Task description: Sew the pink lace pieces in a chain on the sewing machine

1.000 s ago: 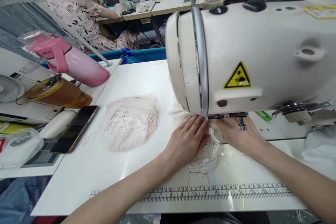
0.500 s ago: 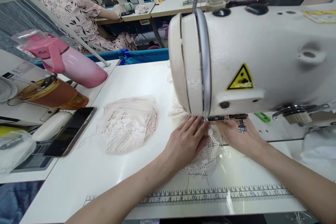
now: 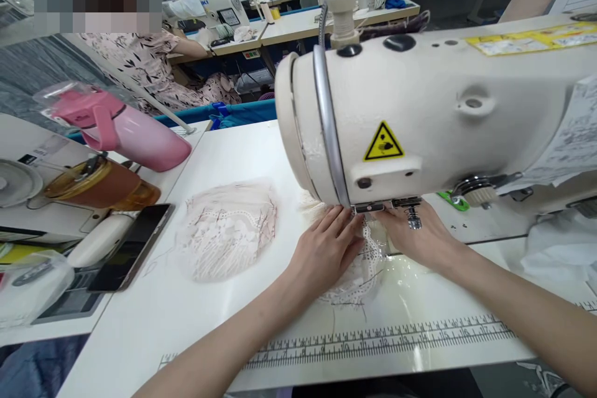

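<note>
Under the head of a white sewing machine (image 3: 420, 93) lies a pale lace piece (image 3: 357, 283) with scalloped, eyelet edging and dark thread lines. My left hand (image 3: 321, 252) rests flat on it, fingers stretched toward the needle area and slightly apart. On the other side of the presser area, my right hand (image 3: 417, 236) is close to the lace's right edge. Its fingertips are hidden behind the machine's lower parts, so I cannot make out their grip. A second bundle of pale lace (image 3: 228, 233) lies to the left on the table.
A phone (image 3: 133, 249), an amber cup (image 3: 96, 183) and a pink bottle (image 3: 135, 137) stand or lie at the left. A ruler strip (image 3: 345, 345) runs along the front edge. Behind the machine is a green tool (image 3: 454, 201). Another person (image 3: 140, 65) sits beyond.
The camera view has shifted, so the machine appears further left and more of its right side shows. Both hands stay at the lace in nearly the same pose.
</note>
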`<act>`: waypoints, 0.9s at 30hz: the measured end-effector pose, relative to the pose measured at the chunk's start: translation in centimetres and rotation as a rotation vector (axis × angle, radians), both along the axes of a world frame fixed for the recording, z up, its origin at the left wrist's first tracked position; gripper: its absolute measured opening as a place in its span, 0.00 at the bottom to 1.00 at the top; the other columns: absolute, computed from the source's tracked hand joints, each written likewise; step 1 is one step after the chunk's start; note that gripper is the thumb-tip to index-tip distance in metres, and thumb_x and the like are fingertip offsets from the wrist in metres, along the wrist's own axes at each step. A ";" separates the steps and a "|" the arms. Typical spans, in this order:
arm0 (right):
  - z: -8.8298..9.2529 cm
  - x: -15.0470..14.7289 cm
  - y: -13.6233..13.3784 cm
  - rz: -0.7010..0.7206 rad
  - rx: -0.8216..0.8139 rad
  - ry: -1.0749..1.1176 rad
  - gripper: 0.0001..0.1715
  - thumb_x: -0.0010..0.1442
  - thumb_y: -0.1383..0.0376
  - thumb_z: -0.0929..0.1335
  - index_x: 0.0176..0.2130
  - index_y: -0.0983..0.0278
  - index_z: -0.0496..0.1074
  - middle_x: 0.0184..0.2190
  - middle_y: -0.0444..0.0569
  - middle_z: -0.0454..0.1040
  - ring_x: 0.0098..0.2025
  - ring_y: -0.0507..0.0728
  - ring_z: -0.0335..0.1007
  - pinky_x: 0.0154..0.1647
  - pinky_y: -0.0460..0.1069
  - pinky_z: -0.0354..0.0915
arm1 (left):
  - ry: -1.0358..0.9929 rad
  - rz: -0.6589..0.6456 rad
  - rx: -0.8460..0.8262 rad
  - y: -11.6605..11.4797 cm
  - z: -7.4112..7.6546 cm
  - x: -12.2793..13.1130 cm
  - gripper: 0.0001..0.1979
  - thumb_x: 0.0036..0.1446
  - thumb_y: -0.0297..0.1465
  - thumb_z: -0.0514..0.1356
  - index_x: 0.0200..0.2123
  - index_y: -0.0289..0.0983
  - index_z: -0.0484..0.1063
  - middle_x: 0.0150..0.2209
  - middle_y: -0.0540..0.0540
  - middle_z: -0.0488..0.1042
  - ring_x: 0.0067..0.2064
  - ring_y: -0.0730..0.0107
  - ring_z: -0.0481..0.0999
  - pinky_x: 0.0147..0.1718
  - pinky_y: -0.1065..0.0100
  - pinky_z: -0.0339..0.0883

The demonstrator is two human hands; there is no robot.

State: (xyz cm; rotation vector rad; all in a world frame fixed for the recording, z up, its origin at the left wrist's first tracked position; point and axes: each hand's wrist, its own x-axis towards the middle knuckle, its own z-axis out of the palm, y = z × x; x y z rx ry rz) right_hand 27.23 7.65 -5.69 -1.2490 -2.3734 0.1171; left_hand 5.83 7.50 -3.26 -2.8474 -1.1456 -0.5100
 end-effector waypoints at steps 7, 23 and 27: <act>1.7 -0.2 0.3 0.009 0.198 -0.095 0.20 0.56 0.75 0.61 0.42 0.60 0.74 0.36 0.49 0.78 0.34 0.57 0.70 0.35 0.52 0.60 | 0.037 -0.012 0.075 -0.1 0.0 0.1 0.19 0.67 0.36 0.52 0.56 0.33 0.67 0.54 0.37 0.71 0.57 0.53 0.70 0.53 0.52 0.69; 2.3 0.4 0.3 0.345 0.248 -0.058 0.15 0.54 0.79 0.59 0.30 0.64 0.70 0.33 0.44 0.76 0.37 0.53 0.67 0.31 0.48 0.56 | 0.282 -0.354 0.347 -6.6 2.2 -3.4 0.11 0.61 0.20 0.52 0.41 0.30 0.73 0.44 0.39 0.76 0.45 0.59 0.76 0.30 0.65 0.68; 2.8 0.5 0.0 0.360 0.260 0.010 0.12 0.57 0.74 0.60 0.32 0.64 0.70 0.33 0.45 0.75 0.36 0.54 0.66 0.30 0.48 0.54 | 0.093 -0.119 0.178 -6.7 3.0 -3.3 0.10 0.62 0.19 0.50 0.43 0.31 0.68 0.44 0.39 0.75 0.43 0.62 0.76 0.31 0.68 0.71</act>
